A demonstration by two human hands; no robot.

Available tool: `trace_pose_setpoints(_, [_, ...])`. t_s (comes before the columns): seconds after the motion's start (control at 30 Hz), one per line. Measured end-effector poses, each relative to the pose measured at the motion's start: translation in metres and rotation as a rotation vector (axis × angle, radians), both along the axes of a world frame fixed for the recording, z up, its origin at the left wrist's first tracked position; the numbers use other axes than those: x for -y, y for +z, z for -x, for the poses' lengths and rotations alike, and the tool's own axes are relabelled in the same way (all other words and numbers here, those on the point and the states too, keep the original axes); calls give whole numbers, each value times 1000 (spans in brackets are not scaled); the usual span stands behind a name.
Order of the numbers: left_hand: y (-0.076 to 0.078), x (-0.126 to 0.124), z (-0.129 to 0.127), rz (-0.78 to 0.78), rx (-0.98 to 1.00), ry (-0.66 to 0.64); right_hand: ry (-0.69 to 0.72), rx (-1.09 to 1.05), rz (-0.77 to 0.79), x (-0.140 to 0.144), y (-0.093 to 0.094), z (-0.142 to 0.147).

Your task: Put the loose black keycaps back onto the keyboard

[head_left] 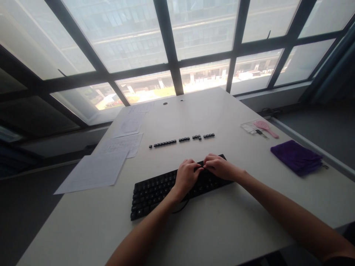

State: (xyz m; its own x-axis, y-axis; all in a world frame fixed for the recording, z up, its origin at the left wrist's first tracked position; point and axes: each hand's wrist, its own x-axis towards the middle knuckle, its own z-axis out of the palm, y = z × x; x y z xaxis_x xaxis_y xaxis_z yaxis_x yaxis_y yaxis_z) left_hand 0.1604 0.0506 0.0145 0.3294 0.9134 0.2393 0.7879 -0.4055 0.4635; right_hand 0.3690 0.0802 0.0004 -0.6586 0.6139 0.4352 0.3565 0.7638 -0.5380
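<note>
With a row of loose keycaps (181, 140) already lined up on the table (210, 229) beyond the keyboard (151, 192), the left hand (186, 176) and right hand (220, 167) meet fingertip to fingertip over its right half, apparently pinching something unseen, most keys still in place.

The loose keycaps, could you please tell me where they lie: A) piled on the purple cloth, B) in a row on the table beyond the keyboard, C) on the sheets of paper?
B: the keycaps form a row on the table, beyond the keyboard.
</note>
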Motion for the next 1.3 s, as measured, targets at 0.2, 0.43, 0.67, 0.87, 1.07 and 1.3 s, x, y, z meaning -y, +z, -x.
trace_pose_setpoints(0.2, [4,2,-3,-21,-123,-5,2,13,9,1,2,0])
trace_pose_setpoints(0.43, [1,21,-8,-187,-447,-75,-23,38,22,7,7,0])
trace_pose_setpoints(0.67, [0,29,-13,-183,-509,-128,-68,85,-4,12,5,3])
trace_pose_setpoints(0.87, [-12,44,-8,-158,-361,-53,-139,98,-59,22,-2,4])
trace_pose_setpoints(1.07, [-5,18,8,-71,-233,-50,-252,-25,-59,-1,-3,-10])
trace_pose_setpoints(1.3, [11,-102,-9,-129,-196,40,-619,175,-183,-100,5,-15])
